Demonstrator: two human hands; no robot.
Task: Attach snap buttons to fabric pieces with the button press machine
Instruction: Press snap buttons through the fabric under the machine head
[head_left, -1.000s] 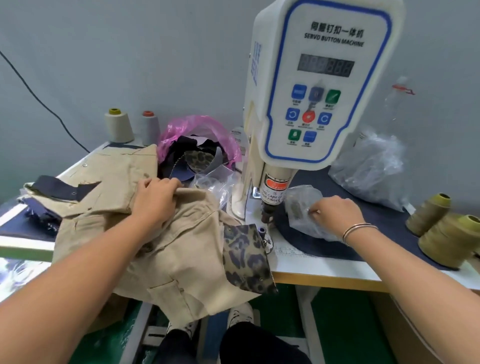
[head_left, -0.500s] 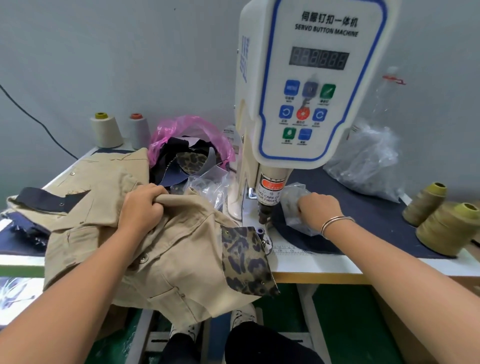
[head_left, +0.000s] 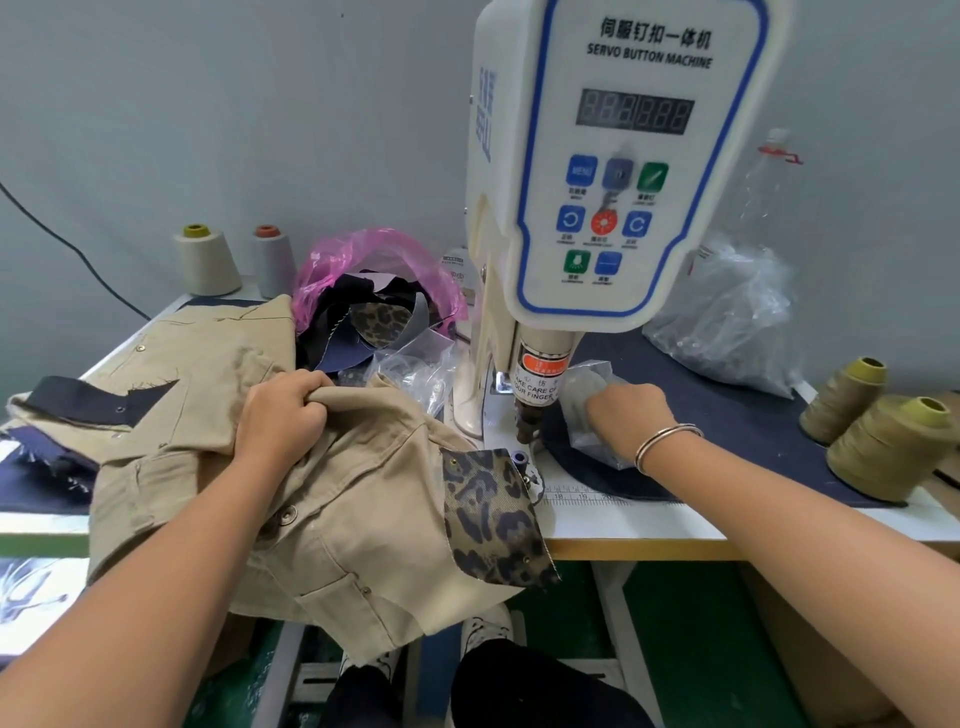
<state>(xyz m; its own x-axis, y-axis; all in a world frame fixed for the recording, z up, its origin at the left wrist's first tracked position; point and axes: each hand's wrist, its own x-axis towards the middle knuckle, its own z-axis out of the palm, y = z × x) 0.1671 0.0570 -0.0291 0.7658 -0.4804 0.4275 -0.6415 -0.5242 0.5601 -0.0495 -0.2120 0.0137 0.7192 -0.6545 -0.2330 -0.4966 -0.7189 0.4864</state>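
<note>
Button press machine (head_left: 613, 171) upright on the worktop (head_left: 623, 525). Left of its ram, left hand (head_left: 283, 415) fisted around a fold of the tan jacket (head_left: 332, 525), leopard flap (head_left: 491, 519) just beneath the ram. Right of the ram, right hand (head_left: 626, 415) curled into a clear bag of snaps (head_left: 587, 384). Risks, judged: fingers pinched close to the ram; bunched cloth dragging the flap off-centre.

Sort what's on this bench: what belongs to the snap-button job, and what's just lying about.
In use:
white servo button machine
beige cotton garment, gripped by left hand
leopard-print fabric flap
small clear plastic bag, under right hand

Lying about:
olive thread cones
pale thread cones
pink plastic bag of scraps
</note>
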